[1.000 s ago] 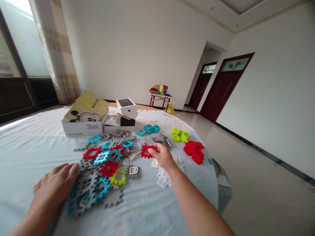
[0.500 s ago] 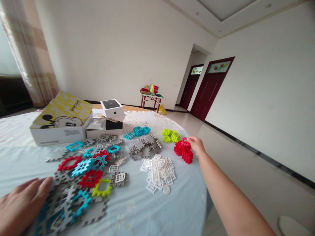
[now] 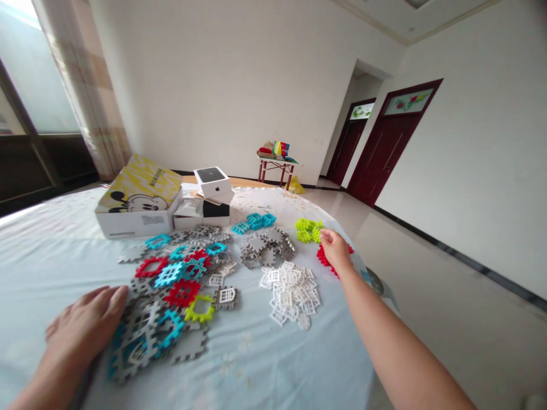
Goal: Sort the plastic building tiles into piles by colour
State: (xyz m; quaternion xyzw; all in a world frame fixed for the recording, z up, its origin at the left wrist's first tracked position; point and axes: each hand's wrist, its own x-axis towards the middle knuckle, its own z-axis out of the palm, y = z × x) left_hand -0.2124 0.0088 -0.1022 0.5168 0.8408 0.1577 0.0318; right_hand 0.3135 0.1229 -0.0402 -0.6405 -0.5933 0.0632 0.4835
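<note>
My right hand (image 3: 336,249) is at the right side of the table, over the pile of red interlocking plastic tiles (image 3: 326,259), which it partly covers. Its fingers are drawn together, with the fingertips at the edge of the lime green tile pile (image 3: 308,230); whatever they may hold is hidden. My left hand (image 3: 88,322) lies palm down with fingers stretched out beside a mixed heap of grey, blue, red and green tiles. In that heap are a red tile (image 3: 183,292), a green frame tile (image 3: 200,308) and a grey tile (image 3: 191,343).
White window-shaped pieces (image 3: 294,290) lie in a pile at centre right. Behind them are grey tiles (image 3: 268,247) and blue tiles (image 3: 255,222). A yellow-lidded box (image 3: 137,196) and a white phone box (image 3: 212,182) stand at the back. The table's edge curves along the right.
The view has swung left, so everything sits further right. My right hand has moved from the red pile's right side across it to the green pile's edge. My left hand still rests by the heap.
</note>
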